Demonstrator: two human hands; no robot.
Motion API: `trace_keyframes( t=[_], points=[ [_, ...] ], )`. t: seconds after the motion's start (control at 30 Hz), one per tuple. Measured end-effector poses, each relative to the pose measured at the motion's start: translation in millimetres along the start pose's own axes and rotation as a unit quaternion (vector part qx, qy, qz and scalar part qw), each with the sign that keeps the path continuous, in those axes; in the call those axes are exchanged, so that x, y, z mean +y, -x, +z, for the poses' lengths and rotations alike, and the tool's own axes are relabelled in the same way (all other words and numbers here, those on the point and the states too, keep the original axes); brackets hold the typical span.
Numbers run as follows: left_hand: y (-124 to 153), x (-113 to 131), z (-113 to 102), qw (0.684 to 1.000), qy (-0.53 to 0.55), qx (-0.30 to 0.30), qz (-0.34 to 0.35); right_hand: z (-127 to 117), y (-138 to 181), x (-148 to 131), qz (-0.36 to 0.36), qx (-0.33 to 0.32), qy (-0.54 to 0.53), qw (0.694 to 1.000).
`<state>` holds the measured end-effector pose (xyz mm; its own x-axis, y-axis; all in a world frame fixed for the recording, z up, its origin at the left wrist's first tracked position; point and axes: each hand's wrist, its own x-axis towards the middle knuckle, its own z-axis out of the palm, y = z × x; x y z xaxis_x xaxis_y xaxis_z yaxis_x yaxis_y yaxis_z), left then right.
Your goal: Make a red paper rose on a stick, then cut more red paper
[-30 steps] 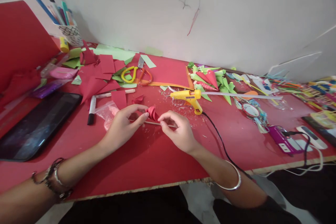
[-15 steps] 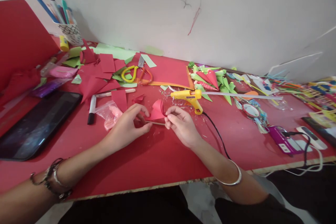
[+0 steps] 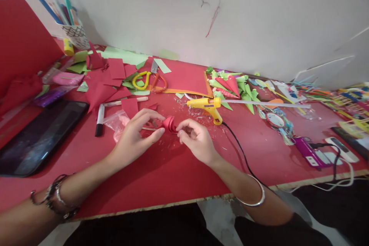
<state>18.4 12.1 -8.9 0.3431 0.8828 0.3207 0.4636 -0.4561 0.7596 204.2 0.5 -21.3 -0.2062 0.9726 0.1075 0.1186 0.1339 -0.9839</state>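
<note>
A piece of red paper (image 3: pixel 169 124), curled into a roll with overlapping layers, is between my two hands above the table. A thin light stick (image 3: pixel 148 128) runs into it from the left, partly hidden by my left hand. The fingers and thumb of my left hand (image 3: pixel 140 132) close on the roll's left side. My right hand (image 3: pixel 197 142) pinches at the roll's right edge, where the stick's tip seems to lie; its fingertips partly cover that spot. A yellow glue gun (image 3: pixel 206 104) lies just beyond my right hand, with a long clear glue stick in its back.
Scissors (image 3: pixel 149 80), red paper scraps (image 3: pixel 100 94) and a marker (image 3: pixel 99 121) lie beyond and left of my hands. A black tablet (image 3: pixel 43 134) is at far left. Green and red paper cones (image 3: pixel 235 86) sit at back right. The glue gun's cord (image 3: pixel 239 148) crosses the right side.
The red paper has curled tighter and lower, its upright part now rolled down. The stick now shows left of the paper. My left hand has shifted slightly, and my right hand has moved a little left.
</note>
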Motion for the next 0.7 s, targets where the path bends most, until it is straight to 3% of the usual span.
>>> trace_keyframes(
  t=[0.37,0.53,0.7],
  points=[
    [2.1,2.9,-0.6,0.998,0.039,-0.004,0.047,-2.0,-4.8,-1.8,0.048,0.031,-0.049,0.997],
    [3.4,4.3,0.4,0.999,0.005,0.025,0.028,-1.9,-5.4,-0.9,0.051,0.058,-0.053,0.996],
    [2.7,5.2,0.4,1.0,0.006,0.001,0.027,-3.4,-6.1,1.2,0.05,0.08,-0.072,0.993]
  ],
)
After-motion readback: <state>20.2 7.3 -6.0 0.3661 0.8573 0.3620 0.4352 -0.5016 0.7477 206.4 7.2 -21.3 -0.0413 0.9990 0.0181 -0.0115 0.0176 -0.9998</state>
